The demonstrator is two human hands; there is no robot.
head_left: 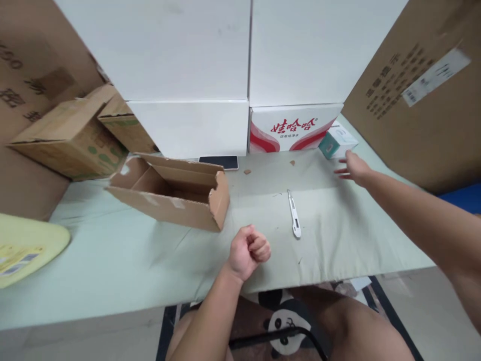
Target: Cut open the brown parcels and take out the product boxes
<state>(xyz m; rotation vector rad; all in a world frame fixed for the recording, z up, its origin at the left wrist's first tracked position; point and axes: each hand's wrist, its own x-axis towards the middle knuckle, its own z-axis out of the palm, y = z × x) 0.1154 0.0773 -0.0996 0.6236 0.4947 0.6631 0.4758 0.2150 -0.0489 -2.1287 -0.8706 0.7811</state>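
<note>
My left hand (248, 250) rests as a closed fist on the pale green table cover (112, 250), with nothing visible in it. To its right lies a white utility knife (293, 215). My right hand (353, 168) is stretched far out to the right with fingers extended, just short of a small teal and white box (337, 142); it holds nothing. An open brown cardboard box (173, 190) lies on its side left of my left hand.
Large white boxes (188, 75) and a red-and-white printed carton (296, 128) stand along the back. A dark phone (219, 162) lies behind the open box. Brown cartons (71, 135) sit at left, a big cardboard sheet (421, 90) at right, a yellow object (26, 245) at far left.
</note>
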